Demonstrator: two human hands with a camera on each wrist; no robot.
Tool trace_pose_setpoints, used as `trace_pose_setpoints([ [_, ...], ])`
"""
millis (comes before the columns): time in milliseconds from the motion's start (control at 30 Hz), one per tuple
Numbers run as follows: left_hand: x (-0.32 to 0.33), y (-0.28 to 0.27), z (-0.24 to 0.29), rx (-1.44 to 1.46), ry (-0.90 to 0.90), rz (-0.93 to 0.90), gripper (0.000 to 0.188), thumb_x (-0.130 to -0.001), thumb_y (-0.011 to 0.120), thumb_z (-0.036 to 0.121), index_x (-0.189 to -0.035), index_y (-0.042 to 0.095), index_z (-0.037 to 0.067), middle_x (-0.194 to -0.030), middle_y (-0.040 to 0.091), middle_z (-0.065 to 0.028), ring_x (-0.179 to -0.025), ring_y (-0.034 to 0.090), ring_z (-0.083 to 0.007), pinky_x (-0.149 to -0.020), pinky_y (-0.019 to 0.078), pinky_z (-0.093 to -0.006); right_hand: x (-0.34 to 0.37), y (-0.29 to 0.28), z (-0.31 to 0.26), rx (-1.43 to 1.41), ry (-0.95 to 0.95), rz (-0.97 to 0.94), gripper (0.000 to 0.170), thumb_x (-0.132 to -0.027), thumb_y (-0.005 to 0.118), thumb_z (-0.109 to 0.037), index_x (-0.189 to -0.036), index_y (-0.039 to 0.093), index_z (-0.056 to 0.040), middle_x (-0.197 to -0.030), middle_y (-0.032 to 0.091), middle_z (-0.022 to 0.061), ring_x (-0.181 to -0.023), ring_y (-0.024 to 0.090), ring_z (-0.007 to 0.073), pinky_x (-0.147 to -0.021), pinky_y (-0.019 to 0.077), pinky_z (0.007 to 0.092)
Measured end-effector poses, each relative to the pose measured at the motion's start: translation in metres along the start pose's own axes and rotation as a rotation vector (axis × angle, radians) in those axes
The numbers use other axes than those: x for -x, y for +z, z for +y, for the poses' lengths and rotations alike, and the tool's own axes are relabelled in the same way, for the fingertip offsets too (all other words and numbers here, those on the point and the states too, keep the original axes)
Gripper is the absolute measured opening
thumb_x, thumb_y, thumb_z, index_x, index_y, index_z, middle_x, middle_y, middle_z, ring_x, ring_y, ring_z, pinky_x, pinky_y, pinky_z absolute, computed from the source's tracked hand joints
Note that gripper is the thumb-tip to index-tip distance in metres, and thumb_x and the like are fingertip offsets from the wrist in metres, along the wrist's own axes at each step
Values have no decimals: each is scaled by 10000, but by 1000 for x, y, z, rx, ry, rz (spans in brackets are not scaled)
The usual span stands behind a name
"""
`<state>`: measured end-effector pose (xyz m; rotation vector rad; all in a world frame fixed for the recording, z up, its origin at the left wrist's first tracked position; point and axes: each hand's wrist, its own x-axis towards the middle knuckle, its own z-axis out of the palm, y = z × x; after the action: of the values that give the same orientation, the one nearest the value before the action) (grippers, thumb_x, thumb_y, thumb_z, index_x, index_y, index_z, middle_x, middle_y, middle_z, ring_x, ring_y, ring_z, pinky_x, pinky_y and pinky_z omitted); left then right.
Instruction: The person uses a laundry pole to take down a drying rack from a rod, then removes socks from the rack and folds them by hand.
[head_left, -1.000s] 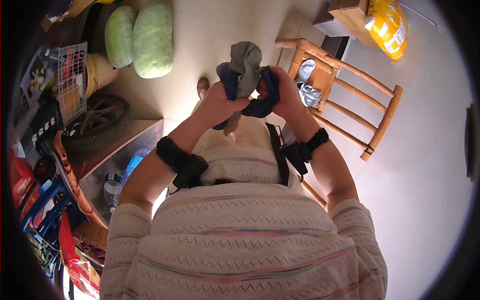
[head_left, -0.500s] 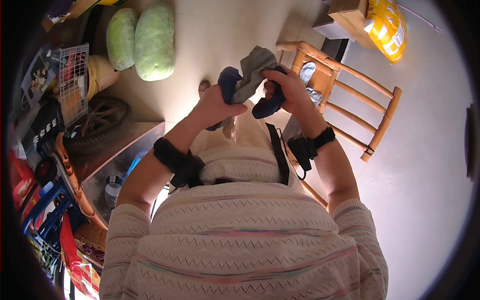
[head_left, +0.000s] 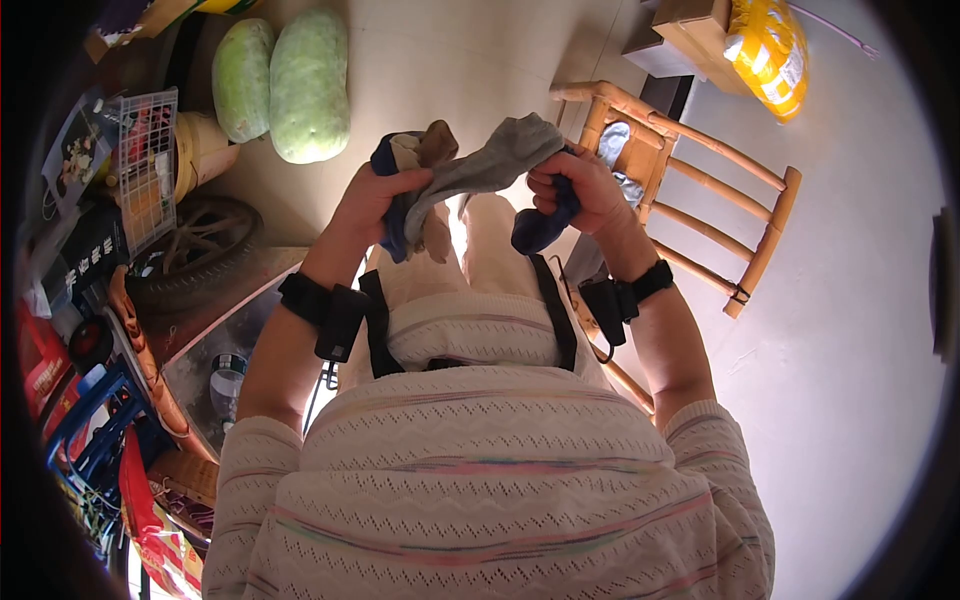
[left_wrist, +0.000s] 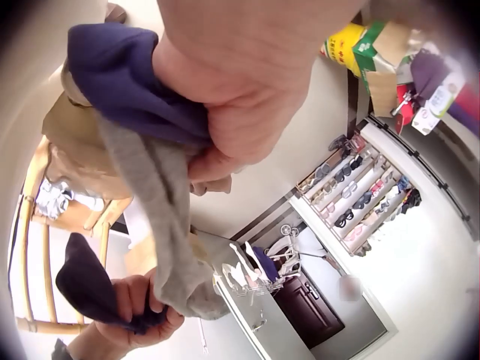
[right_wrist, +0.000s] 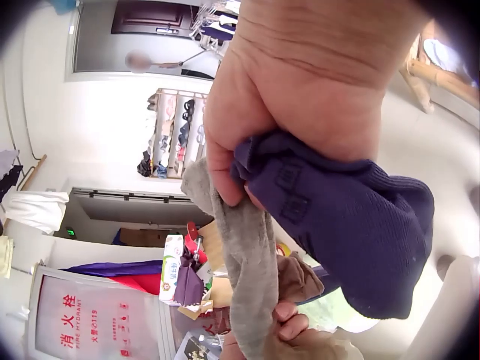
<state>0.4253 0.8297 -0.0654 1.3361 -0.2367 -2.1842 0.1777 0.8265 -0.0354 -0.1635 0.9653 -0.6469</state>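
Note:
A grey sock (head_left: 490, 165) stretches between both hands at chest height. My left hand (head_left: 362, 205) grips one end of it, together with a navy sock (left_wrist: 124, 75) and brown and beige socks (head_left: 437, 145). In the left wrist view the navy cloth wraps over the fingers. My right hand (head_left: 590, 190) pinches the grey sock's other end between thumb and fingers. Another navy sock (right_wrist: 337, 225), ribbed and marked with small dark squares, hangs from that same hand.
Right of the hands stands a bamboo chair (head_left: 725, 190) with light blue socks (head_left: 615, 145) on its seat. Two large green melons (head_left: 308, 90) lie on the floor ahead. A wheel (head_left: 195, 245) and wire basket (head_left: 148, 170) crowd the left. Cardboard boxes (head_left: 695, 35) sit far right.
My hands have drawn apart, the left moving outward to the left. The grey sock, bunched between them before, is now stretched sideways, and the brown and beige socks show at the left hand.

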Motion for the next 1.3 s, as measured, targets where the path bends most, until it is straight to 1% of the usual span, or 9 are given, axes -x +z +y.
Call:
trace_pose_setpoints([
  [200, -3, -36, 10, 13, 130, 43, 282, -724, 624, 9, -995, 547, 2, -846, 599, -80, -686, 607, -186, -653, 504, -298, 5, -2, 2, 45, -30, -14, 60, -745, 500, -26, -715, 471, -69, -589, 390, 7, -491, 357, 95, -404, 318, 221],
  [267, 11, -17, 26, 64, 50, -47, 286, -729, 620, 9, -1005, 544, 10, -852, 595, -78, -725, 610, -187, -675, 507, -303, 4, -4, 6, 111, 16, -63, 35, -728, 549, -49, -757, 547, -30, -618, 471, 21, -472, 443, 95, -402, 397, 221],
  [467, 19, 11, 30, 79, 140, -147, 302, -732, 616, 12, -1023, 534, 4, -888, 596, -85, -827, 602, -189, -729, 499, -311, -3, 14, 18, 205, 87, -66, 93, -701, 564, -47, -788, 565, -16, -610, 499, 25, -458, 469, 101, -391, 404, 218],
  [533, 23, 18, 33, 17, 124, -285, 320, -727, 608, -6, -1037, 527, 1, -937, 593, -91, -833, 601, -194, -756, 489, -321, -4, 17, 18, 215, 92, -92, 92, -700, 560, -47, -788, 567, -18, -605, 500, 25, -459, 470, 99, -393, 404, 218],
  [733, 35, 29, 31, -210, 194, -175, 444, -679, 625, -22, -1101, 491, 4, -978, 587, -79, -877, 579, -176, -782, 470, -309, 0, 23, 15, 273, 73, -133, 46, -711, 526, -22, -754, 540, -32, -580, 481, 26, -438, 461, 106, -397, 403, 225],
  [800, 37, 28, 33, -356, 203, -141, 374, -657, 669, 10, -1006, 535, -8, -913, 590, -67, -806, 574, -142, -724, 477, -282, 0, 24, 14, 263, 74, -153, 46, -710, 524, -22, -754, 539, -30, -583, 483, 28, -440, 466, 108, -398, 405, 226],
  [1000, 31, 26, 25, -556, 264, -119, 335, -642, 676, 20, -951, 551, -10, -854, 584, -41, -763, 559, -115, -689, 475, -262, 1, 29, 15, 217, 61, -131, 38, -712, 559, -58, -735, 558, -28, -566, 482, 15, -459, 469, 97, -397, 400, 222],
  [1100, 32, 24, 31, -496, 347, -11, 316, -652, 662, -1, -948, 551, -11, -855, 582, -36, -764, 556, -111, -679, 472, -257, 1, 22, 13, 319, 38, -80, 36, -737, 561, -49, -762, 545, -30, -583, 479, 19, -445, 464, 101, -396, 403, 224],
  [1300, 31, 16, 34, -365, 398, -18, 296, -671, 636, -34, -954, 553, -2, -847, 587, -33, -752, 560, -106, -681, 470, -252, 0, 16, 11, 358, -25, -48, 97, -754, 614, -111, -740, 571, -25, -639, 517, -4, -506, 472, 66, -441, 385, 202],
])
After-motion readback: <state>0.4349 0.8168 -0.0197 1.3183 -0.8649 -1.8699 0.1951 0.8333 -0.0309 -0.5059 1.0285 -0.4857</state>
